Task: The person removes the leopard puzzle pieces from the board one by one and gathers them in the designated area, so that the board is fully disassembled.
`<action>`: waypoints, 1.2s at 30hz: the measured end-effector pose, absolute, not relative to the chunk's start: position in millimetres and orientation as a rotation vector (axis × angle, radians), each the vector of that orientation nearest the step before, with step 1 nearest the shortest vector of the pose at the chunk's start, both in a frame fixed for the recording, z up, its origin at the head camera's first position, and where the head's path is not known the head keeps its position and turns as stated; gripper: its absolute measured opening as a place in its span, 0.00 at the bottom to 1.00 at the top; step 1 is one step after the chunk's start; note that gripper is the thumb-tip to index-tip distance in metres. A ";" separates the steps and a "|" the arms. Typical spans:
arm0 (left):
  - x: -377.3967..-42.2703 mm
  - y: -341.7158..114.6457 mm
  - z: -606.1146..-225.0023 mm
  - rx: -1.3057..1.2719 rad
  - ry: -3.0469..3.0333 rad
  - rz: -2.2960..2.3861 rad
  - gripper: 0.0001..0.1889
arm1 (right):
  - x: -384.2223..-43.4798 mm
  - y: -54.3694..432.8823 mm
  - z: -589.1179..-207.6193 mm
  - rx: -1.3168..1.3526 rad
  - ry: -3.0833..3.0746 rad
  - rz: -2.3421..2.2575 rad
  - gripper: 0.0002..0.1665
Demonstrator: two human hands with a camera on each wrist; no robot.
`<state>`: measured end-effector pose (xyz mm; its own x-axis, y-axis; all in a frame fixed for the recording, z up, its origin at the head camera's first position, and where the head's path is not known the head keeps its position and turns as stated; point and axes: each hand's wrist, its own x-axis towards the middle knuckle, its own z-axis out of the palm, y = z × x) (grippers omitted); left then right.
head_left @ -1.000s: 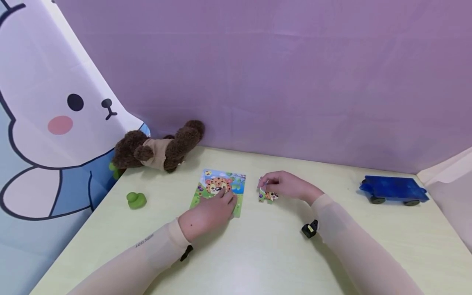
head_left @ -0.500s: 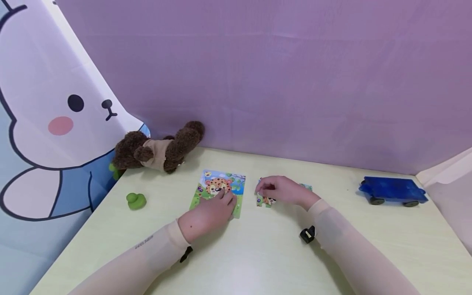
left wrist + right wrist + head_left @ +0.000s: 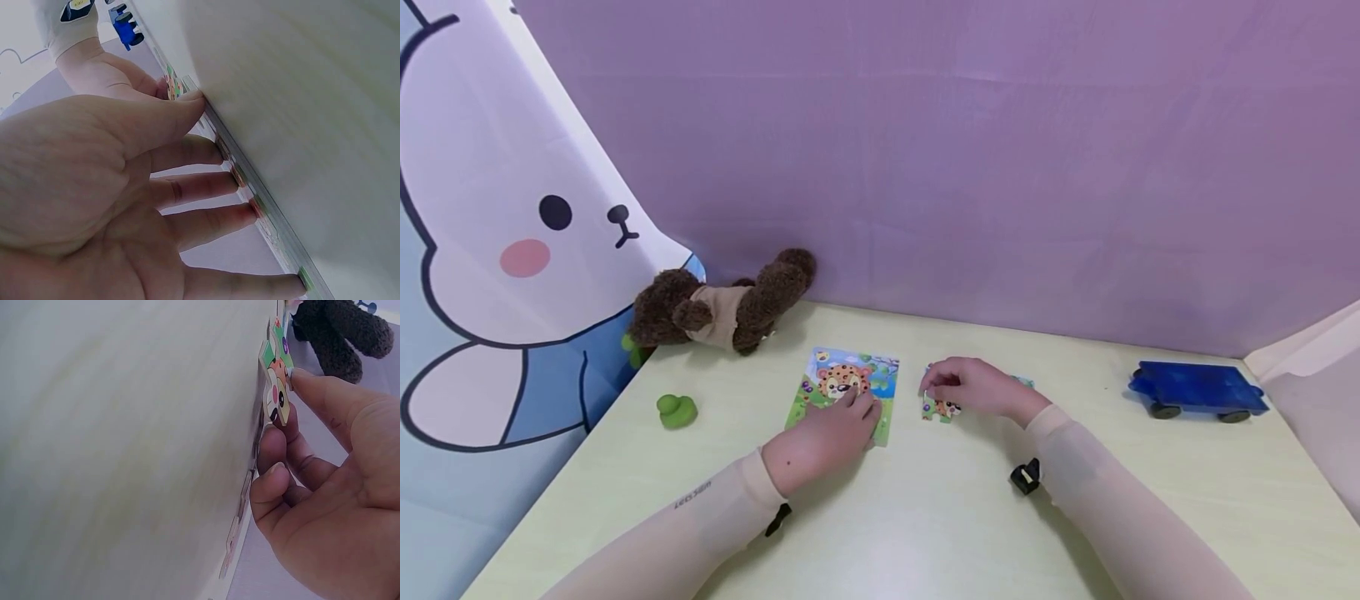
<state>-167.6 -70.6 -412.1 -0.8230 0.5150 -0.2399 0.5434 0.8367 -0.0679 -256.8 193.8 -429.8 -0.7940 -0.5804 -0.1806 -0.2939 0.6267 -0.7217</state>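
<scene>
A picture board [image 3: 827, 362] with a spotted leopard cub, blue sky and green grass lies flat on the table. My left hand [image 3: 820, 440] rests on its lower right part; in the left wrist view the fingers are fairly straight, fingertips touching the board and thumb at its near edge. To the right, my right hand [image 3: 983, 388] pinches a puzzle piece [image 3: 279, 378] between thumb and fingers, its printed side showing part of the cub's face. Behind that hand peeks another bit of puzzle [image 3: 1025, 381]. More flat pieces [image 3: 232, 540] lie under the right hand, mostly hidden.
The pale table [image 3: 895, 533] ends at a purple cloth backdrop [image 3: 925, 167]. A brown plush bear [image 3: 718, 310] lies at the back left, with a green rubber duck [image 3: 677, 411] nearer. On the far right stands a blue toy wagon [image 3: 1198, 389] with black wheels.
Over the past second my right hand has shifted slightly left and down with the puzzle piece, uncovering a bit of puzzle behind it. The left hand has stayed on the board.
</scene>
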 end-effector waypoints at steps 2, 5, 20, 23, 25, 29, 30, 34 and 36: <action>-167.4 -70.6 -412.1 0.824 2.810 -0.211 0.30 | -256.8 193.5 -429.5 -0.686 2.450 -0.985 0.10; -166.6 -70.4 -411.7 0.831 2.817 -0.215 0.30 | -256.8 193.1 -429.6 -0.670 2.444 -0.985 0.10; -165.1 -70.1 -412.7 0.821 2.826 -0.194 0.30 | -256.1 192.0 -430.8 -0.717 2.439 -0.974 0.10; -164.6 -70.3 -412.7 0.792 2.818 -0.184 0.30 | -256.0 190.9 -430.5 -0.730 2.433 -0.968 0.10; -164.2 -70.5 -412.8 0.786 2.821 -0.179 0.30 | -255.9 190.6 -430.7 -0.728 2.429 -0.969 0.11; -164.1 -70.6 -413.8 0.800 2.832 -0.182 0.29 | -256.4 191.2 -431.6 -0.717 2.432 -0.974 0.10; -164.1 -70.6 -413.6 0.803 2.833 -0.180 0.29 | -256.6 191.5 -431.9 -0.716 2.433 -0.977 0.10; -163.7 -70.1 -412.5 0.802 2.827 -0.182 0.30 | -257.8 193.4 -433.8 -0.716 2.428 -0.995 0.10; -163.6 -69.6 -411.9 0.801 2.823 -0.183 0.30 | -258.2 194.8 -434.7 -0.706 2.424 -1.003 0.11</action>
<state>-163.6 -69.6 -411.9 -0.8329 0.5055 -0.2255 0.5304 0.8454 -0.0639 -258.2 194.8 -434.7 -0.7820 -0.5955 -0.1841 -0.2913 0.6103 -0.7367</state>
